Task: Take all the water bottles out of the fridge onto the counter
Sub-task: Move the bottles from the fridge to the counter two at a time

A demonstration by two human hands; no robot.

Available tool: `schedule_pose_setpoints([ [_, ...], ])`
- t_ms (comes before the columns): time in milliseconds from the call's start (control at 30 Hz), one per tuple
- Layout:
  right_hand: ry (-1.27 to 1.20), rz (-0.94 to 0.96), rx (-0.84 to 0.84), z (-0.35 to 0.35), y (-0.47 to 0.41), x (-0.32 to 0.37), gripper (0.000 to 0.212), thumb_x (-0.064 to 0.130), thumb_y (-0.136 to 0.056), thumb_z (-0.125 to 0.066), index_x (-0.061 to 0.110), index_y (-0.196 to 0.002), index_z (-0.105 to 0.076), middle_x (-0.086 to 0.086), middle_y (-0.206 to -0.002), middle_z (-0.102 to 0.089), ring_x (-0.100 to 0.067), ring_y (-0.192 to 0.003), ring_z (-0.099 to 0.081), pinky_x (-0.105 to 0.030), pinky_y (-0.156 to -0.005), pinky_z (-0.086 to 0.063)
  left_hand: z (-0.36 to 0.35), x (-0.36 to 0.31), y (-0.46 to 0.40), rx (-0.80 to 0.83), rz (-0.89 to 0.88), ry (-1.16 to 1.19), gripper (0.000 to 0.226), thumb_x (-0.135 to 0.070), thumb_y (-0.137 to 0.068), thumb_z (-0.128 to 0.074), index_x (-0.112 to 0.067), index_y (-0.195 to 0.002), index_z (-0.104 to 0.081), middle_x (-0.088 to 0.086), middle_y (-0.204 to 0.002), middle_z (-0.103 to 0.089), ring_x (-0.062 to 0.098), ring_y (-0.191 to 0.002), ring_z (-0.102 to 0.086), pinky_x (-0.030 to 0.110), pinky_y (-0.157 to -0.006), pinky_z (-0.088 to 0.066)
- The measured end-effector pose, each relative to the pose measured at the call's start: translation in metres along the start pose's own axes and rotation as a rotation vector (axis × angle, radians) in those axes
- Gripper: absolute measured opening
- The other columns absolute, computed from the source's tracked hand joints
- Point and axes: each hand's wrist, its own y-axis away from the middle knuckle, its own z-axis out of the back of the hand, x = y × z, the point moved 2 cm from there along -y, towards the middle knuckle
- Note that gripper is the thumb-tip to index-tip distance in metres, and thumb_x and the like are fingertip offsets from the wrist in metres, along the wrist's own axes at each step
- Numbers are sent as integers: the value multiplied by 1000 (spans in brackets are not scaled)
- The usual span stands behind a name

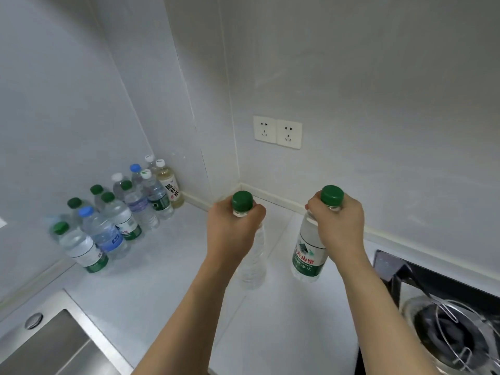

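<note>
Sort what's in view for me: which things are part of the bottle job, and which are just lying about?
Part of the job:
- green-capped bottle gripped by left hand
- green-labelled bottle gripped by right hand
- cluster of bottles standing in the corner
- counter

Just lying about:
- sink
- gas stove
- wall sockets

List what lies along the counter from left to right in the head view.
Sink → cluster of bottles in the corner → left hand gripping a label-less green-capped bottle → right hand gripping a green-labelled bottle → gas stove.
</note>
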Motion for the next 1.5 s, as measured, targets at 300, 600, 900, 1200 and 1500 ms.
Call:
schedule_pose_setpoints([
  [300, 12, -12, 120, -122, -53, -2, 23, 27, -66, -61, 5, -71, -61, -14, -71, -62, -15, -61, -52, -30, -61, -43, 41, 64, -99, -75, 111, 45, 35, -28, -65, -60, 6, -69, -53, 22, -61, -52, 16, -57, -45, 27, -54, -36],
  [600, -41, -46, 266, -249, -68, -33, 13, 9, -81, -67, 8, -71, -59, 4, -61, -55, -10, -60, -51, -23, -60, -42, 100, 142, -147, -279, 207, 138, 25, -7, -79, -65, 0, -66, -46, -1, -57, -43, 12, -56, -38, 22, -50, -33],
  [900, 4, -112, 434, -374, -83, -73, 9, 13, -84, -68, 5, -82, -64, -3, -73, -63, -8, -68, -56, -22, -67, -44, 142, 218, -198, -307, 295, 81, 14, -15, -86, -65, -17, -75, -57, -8, -62, -55, 6, -58, -47, 19, -58, -42],
  [1200, 31, -122, 451, -459, -116, -102, 8, 10, -84, -70, 8, -90, -66, 4, -75, -64, 6, -60, -56, -8, -61, -43, 144, 283, -231, -360, 301, 72, 9, -17, -87, -69, -23, -86, -62, -12, -75, -66, 1, -67, -58, 12, -62, -44],
  [1500, 314, -127, 682, -477, -129, -122, 25, 45, -90, -62, 28, -106, -56, 10, -94, -63, -3, -84, -59, -15, -63, -41, 142, 337, -215, -177, 309, -33, 67, -22, -80, -80, -60, -118, -40, -35, -114, -56, -9, -108, -57, 5, -83, -43],
])
